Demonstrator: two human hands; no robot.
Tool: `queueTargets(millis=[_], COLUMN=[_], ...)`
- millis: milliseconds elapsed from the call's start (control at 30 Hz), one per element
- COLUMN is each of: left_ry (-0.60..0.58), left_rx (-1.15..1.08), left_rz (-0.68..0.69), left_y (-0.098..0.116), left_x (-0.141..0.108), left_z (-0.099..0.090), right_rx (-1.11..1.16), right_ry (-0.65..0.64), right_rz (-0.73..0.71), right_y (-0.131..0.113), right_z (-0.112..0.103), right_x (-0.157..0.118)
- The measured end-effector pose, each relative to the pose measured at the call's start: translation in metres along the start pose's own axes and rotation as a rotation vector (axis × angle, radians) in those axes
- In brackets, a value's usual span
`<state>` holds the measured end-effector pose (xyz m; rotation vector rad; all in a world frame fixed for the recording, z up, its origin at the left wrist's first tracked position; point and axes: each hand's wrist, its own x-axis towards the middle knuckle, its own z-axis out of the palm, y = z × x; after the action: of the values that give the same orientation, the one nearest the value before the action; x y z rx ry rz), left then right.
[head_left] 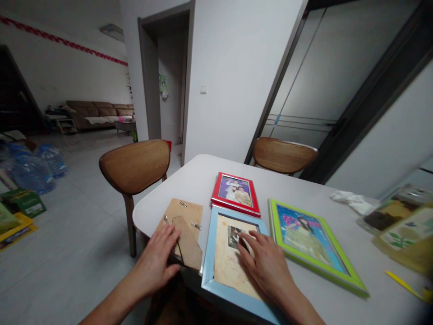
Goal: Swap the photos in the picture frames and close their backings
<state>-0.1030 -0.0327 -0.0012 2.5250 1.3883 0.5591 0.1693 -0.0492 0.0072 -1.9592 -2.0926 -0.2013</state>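
A light-blue picture frame [209,253] lies at the table's near edge, holding a yellowed sheet of paper [226,266] with a small dark photo [233,235] on it. My right hand [265,262] rests over this sheet, its fingers spread and bent, the tips beside the photo. To the left is a brown backing board [192,212] with metal clips and a folding stand leg [189,243]. My left hand [158,250] lies on the board's left part with fingers stretched out, touching near the leg. Whether the board overhangs the edge is partly hidden by that hand.
Beyond the blue frame lies a red picture frame [255,198]; at right, a green one [350,271]. A crumpled white tissue [352,198], a plastic container [382,212], and a yellow tool [402,280] are farther right. Wooden chairs [135,167] stand around the white table [182,180].
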Motion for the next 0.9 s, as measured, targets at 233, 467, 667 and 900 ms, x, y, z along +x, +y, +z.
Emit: queueTargets(millis=[233,467,667,900], left_ry=[0.09,0.373,0.569,0.363], left_rx=[0.17,0.155,0.048,0.092], left_rz=[0.039,0.252,0.296,0.339], left_y=[-0.043,-0.05,-0.002,0.077], left_x=[0.003,-0.003,0.012,0.026], left_z=[0.007,0.006,-0.003,0.026], right_rx=[0.026,0.177,0.485,0.539], right_ry=[-0.095,-0.007,0.168,0.016], right_rz=[-0.063,-0.065,-0.03,0.014], right_y=[-0.021,-0.014,-0.017,0.004], right_z=[0.007,0.016,-0.014,-0.052], right_x=[-0.002,-0.002,-0.015,-0.038])
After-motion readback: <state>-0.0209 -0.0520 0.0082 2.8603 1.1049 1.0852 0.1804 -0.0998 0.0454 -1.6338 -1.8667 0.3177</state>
